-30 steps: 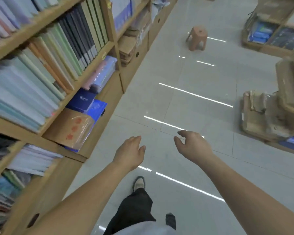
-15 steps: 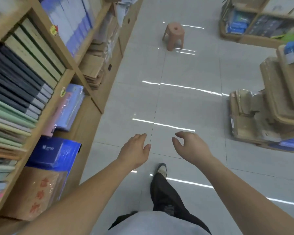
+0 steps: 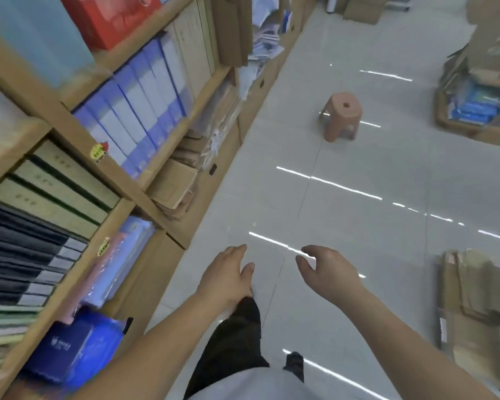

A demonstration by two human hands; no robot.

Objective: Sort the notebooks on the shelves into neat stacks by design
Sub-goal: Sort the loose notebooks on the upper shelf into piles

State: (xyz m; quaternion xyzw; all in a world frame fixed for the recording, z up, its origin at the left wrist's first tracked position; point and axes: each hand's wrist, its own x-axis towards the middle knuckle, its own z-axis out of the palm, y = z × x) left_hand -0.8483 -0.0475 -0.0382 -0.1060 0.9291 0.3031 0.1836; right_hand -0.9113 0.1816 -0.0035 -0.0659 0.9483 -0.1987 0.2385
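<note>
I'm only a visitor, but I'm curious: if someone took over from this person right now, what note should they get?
Left hand and right hand: both open, holding nothing, out over the floor.
Notebooks: packed on the wooden shelves at the left, with a dark-spined stack lower down.
Done: can't tell; no notebook is in hand.
Left: pick a shelf and sort by design.
Note: a stool stands ahead.
</note>
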